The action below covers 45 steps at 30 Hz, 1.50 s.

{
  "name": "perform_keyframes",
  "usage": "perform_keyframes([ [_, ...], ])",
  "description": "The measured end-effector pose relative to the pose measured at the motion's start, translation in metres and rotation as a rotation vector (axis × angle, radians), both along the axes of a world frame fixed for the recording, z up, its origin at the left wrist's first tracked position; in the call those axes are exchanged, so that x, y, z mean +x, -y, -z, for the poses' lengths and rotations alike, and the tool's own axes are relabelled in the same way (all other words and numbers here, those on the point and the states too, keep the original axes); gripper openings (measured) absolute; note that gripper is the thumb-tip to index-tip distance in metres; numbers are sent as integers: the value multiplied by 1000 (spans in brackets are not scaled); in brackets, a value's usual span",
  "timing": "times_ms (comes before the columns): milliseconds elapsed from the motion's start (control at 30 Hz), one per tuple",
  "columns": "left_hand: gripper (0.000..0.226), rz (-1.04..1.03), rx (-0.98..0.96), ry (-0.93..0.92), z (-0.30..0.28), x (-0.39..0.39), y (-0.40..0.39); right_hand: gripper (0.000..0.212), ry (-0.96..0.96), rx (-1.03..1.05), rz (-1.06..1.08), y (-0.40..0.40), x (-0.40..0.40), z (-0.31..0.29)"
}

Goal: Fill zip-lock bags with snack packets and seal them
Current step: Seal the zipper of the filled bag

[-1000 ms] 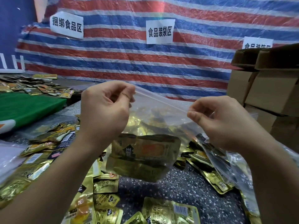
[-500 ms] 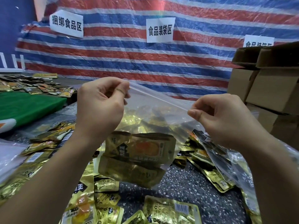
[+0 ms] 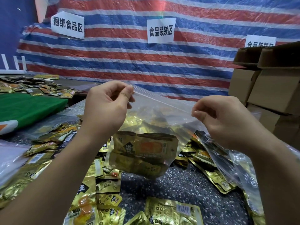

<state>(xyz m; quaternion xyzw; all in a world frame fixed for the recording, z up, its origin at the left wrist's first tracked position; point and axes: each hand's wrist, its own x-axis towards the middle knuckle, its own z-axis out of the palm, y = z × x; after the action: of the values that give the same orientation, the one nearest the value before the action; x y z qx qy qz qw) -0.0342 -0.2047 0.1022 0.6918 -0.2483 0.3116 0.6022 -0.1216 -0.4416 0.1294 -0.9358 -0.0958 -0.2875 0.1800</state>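
A clear zip-lock bag [image 3: 162, 114] hangs in the air between my hands, with gold snack packets [image 3: 144, 150] stacked at its bottom. My left hand [image 3: 105, 108] pinches the bag's top left corner at the zip strip. The right end of the strip is pinched by my right hand [image 3: 217, 117]. The zip strip runs taut between them, slanting down to the right. Whether the strip is sealed cannot be told. Loose gold packets [image 3: 103, 189] lie on the speckled table [image 3: 186, 189] below.
More gold packets and clear bags [image 3: 235, 168] lie at the right. Cardboard boxes [image 3: 272, 88] are stacked at the far right. A green cloth [image 3: 27, 109] covers the left table, with packets [image 3: 29, 88] beyond it. A striped tarp with paper signs [image 3: 160, 30] hangs behind.
Both hands have lifted the bag slightly and pulled the zip strip tighter; the packets inside have settled lower in the bag.
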Motion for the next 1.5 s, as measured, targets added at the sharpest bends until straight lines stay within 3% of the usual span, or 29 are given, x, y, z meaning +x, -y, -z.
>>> perform_keyframes([
  [333, 19, 39, 9, -36, 2, -4, 7, 9, -96, -92, -1, -1, 5, 5],
  [433, 19, 84, 36, -60, 3, -5, 10, 25, -44, -90, -49, -13, 8, 11],
  [600, 20, 154, 20, -78, 5, -7, 14, 32, 122, -115, -153, -25, 20, 21],
  [733, 20, 170, -11, -89, 7, -6, 15, 38, 147, -76, -205, -25, 21, 24],
  [900, 19, 194, 10, -106, 10, -5, 18, 33, -34, -62, -113, -28, 18, 24],
  [1067, 19, 264, 49, -57, 10, -9, 22, 55, -218, -132, -85, -42, 27, 18],
  [1233, 17, 275, 110, -119, 15, -7, 27, 18, -577, -166, -233, -56, 56, 22],
  [1300, 17, 240, 118, -134, 17, -6, 29, 16, -627, -114, -316, -59, 63, 28],
  [1400, 13, 91, 61, -107, 17, -1, 28, 40, -671, 69, -307, -52, 73, 34],
  [1500, 7, -50, -41, -68, 14, 1, 20, 28, -640, 374, -193, -38, 91, 33],
])
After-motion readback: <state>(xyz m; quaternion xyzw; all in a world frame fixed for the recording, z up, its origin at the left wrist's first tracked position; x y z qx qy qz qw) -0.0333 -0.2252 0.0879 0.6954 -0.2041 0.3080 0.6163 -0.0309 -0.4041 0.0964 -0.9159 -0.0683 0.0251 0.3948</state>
